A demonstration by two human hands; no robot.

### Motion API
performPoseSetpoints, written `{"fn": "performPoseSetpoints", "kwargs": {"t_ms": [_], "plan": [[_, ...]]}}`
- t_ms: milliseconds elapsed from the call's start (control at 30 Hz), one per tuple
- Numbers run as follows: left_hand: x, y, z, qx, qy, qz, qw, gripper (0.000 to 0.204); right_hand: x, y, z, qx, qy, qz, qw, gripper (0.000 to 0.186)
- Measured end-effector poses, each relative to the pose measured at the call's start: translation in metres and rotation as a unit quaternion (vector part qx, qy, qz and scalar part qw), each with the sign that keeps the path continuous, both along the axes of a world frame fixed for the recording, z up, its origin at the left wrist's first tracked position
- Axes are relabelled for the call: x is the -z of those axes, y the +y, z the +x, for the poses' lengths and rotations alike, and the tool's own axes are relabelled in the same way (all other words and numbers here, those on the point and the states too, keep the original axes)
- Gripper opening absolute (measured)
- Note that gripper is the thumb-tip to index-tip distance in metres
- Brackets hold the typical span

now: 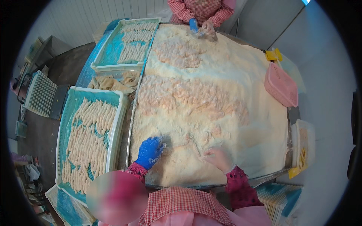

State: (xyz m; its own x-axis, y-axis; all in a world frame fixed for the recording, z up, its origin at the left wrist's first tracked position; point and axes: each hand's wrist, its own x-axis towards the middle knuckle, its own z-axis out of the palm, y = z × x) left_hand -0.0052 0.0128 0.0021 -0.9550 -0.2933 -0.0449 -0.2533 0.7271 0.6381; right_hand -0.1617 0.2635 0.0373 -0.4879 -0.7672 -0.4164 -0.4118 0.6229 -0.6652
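Observation:
A wide table is spread with pale, powdery crumb coating [260, 139]. Pinkish strips of raw meat [181, 94] lie half buried across its middle, with a few loose pieces nearer me. My left hand [150, 152], in a blue glove dusted with crumbs, is low over the coating by the table's left edge. Its fingers are curled in, and whatever they may hold is hidden. My bare right hand [219, 159] rests at the near side of the coating, fingertips pinched together toward the left. What sits between those fingertips is too small to make out.
Left of the table, a near tray [122, 124] and a far tray [94, 67] hold rows of coated strips, with crumpled cloth [111, 83] between them. A pink basket [281, 84] and a clear tub [304, 145] line the right edge. Opposite, a co-worker's hands [201, 29] handle something.

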Motion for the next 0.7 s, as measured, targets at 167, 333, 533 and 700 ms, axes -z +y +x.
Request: {"fn": "performPoseSetpoints", "kwargs": {"t_ms": [167,333,533,700], "plan": [[0.032,0.044,-0.027,0.029,0.106,-0.135,0.985,0.032,0.049,-0.046,0.035,0.059,0.242,-0.140,0.958,0.035],[0.025,0.044,-0.021,-0.265,0.176,0.688,0.653,0.023,0.043,-0.039,0.032,0.177,0.015,-0.190,0.966,0.040],[0.035,0.065,-0.012,0.044,0.126,0.983,0.127,0.044,0.009,-0.078,0.038,0.059,0.232,-0.261,0.935,0.040],[0.020,0.088,-0.008,-0.161,0.167,0.891,0.391,0.051,0.000,-0.106,0.058,0.068,0.333,-0.259,0.904,0.045]]}}
